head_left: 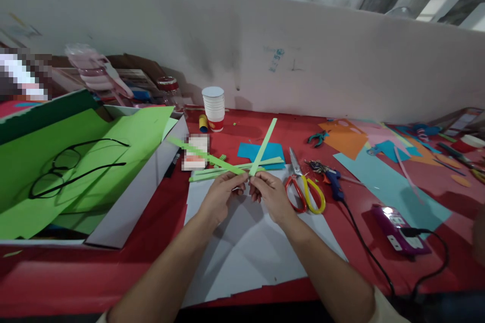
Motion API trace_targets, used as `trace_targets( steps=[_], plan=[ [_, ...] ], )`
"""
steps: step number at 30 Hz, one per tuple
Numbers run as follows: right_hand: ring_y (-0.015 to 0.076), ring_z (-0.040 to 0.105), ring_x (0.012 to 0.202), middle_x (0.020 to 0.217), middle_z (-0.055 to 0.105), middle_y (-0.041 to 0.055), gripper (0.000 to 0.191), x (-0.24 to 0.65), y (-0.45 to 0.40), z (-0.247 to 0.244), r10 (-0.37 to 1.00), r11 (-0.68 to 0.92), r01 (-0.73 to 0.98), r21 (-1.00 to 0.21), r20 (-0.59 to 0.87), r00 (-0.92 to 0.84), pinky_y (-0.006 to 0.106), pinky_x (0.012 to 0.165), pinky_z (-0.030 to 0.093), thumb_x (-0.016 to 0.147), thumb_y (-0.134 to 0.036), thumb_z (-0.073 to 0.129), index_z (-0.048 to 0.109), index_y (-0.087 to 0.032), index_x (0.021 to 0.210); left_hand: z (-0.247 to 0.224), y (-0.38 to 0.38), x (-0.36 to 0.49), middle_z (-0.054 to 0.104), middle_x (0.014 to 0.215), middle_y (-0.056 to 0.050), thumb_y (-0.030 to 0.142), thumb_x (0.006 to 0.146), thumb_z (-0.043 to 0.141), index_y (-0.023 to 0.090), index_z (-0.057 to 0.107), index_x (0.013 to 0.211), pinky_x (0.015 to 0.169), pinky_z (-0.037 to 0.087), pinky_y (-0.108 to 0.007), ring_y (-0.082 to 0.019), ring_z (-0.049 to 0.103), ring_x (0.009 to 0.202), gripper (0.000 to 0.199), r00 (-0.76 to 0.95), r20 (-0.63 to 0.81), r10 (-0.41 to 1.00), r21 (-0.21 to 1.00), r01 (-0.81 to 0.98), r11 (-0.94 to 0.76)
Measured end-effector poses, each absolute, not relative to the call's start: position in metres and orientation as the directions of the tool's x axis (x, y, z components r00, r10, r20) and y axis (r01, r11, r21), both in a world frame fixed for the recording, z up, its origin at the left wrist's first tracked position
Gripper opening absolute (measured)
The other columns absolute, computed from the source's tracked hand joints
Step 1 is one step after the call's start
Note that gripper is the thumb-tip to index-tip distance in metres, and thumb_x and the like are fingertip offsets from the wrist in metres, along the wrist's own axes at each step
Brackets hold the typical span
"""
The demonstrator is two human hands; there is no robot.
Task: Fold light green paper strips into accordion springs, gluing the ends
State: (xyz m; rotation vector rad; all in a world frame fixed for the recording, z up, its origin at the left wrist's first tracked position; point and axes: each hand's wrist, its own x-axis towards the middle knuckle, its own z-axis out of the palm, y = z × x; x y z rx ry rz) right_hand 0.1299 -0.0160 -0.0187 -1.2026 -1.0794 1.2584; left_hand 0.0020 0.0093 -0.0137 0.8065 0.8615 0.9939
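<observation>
Both hands meet over white paper sheets (242, 257) at the middle of the table. My left hand (226, 189) pinches a green paper strip (212, 159) that slants up to the left. Between the thumb and fingers of my right hand (267, 189) is a light green paper strip (265, 142), pointing up and slightly right. The lower ends of the two strips come close together at the fingertips; whether they touch is hidden. Just beyond the hands lie more green paper strips (200, 175) and a blue paper piece (246, 150). Scissors (303, 186) with red and yellow handles lie right of my right hand.
An open box (129, 217) with green sheets and eyeglasses (51, 181) stands left. Stacked paper cups (213, 108) stand at the back. On the right are a glue gun (335, 181) with a cord, pliers (317, 139), a purple device (401, 234) and coloured paper (390, 186).
</observation>
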Motion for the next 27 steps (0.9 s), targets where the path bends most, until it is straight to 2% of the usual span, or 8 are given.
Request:
trace_targets(
  steps=[5, 12, 18, 22, 27],
  plan=[
    [0.0071, 0.049, 0.043, 0.056, 0.054, -0.0046, 0.022, 0.1293, -0.018, -0.019, 1.0, -0.024, -0.054, -0.998, -0.024, 0.003, 0.019, 0.042, 0.034, 0.08, -0.036, 0.056, 0.053, -0.018, 0.066, -0.0124, 0.0112, 0.0003, 0.053, 0.052, 0.002, 0.028, 0.062, 0.075, 0.014, 0.06, 0.054, 0.053, 0.035, -0.023, -0.008, 0.045, 0.051, 0.023, 0.261, -0.249, 0.933, 0.871, -0.361, 0.334],
    [0.0087, 0.052, 0.047, 0.063, 0.059, -0.0012, 0.026, 0.1296, -0.017, -0.0185, 0.999, -0.019, -0.093, -0.995, -0.014, -0.047, 0.021, 0.045, 0.037, 0.083, -0.043, 0.051, 0.058, -0.018, 0.077, -0.0096, 0.0166, -0.0015, 0.056, 0.052, 0.001, 0.019, 0.056, 0.077, 0.012, 0.061, 0.054, 0.047, 0.037, -0.018, -0.007, 0.048, 0.049, 0.018, 0.267, -0.375, 0.888, 0.728, -0.509, 0.46],
    [0.0091, 0.052, 0.05, 0.068, 0.061, -0.0013, 0.02, 0.1278, -0.0195, -0.0176, 0.999, 0.041, -0.022, -0.999, 0.041, 0.007, 0.022, 0.049, 0.041, 0.081, -0.039, 0.055, 0.061, -0.02, 0.082, -0.0119, 0.0183, 0.0005, 0.054, 0.05, 0.001, 0.015, 0.061, 0.073, 0.011, 0.062, 0.057, 0.042, 0.035, -0.017, -0.006, 0.046, 0.046, 0.012, 0.317, -0.461, 0.829, 0.625, -0.547, 0.556],
    [0.0095, 0.053, 0.052, 0.067, 0.062, -0.0012, 0.016, 0.1279, -0.0209, -0.0146, 0.998, 0.058, -0.016, -0.998, 0.058, 0.028, 0.023, 0.052, 0.044, 0.079, -0.034, 0.058, 0.063, -0.019, 0.081, -0.0112, 0.0149, 0.002, 0.054, 0.053, 0.001, 0.02, 0.062, 0.074, 0.012, 0.062, 0.059, 0.049, 0.042, -0.021, -0.008, 0.048, 0.049, 0.014, 0.354, -0.435, 0.828, 0.666, -0.492, 0.561],
    [0.0089, 0.051, 0.049, 0.065, 0.062, -0.0011, 0.016, 0.1303, -0.0212, -0.0126, 0.997, 0.072, 0.011, -0.997, 0.073, 0.022, 0.022, 0.048, 0.041, 0.078, -0.033, 0.06, 0.064, -0.018, 0.073, -0.0102, 0.0097, 0.002, 0.053, 0.052, 0.002, 0.024, 0.059, 0.077, 0.014, 0.061, 0.054, 0.053, 0.041, -0.022, -0.008, 0.048, 0.052, 0.02, 0.3, -0.331, 0.895, 0.804, -0.407, 0.434]
  ],
)
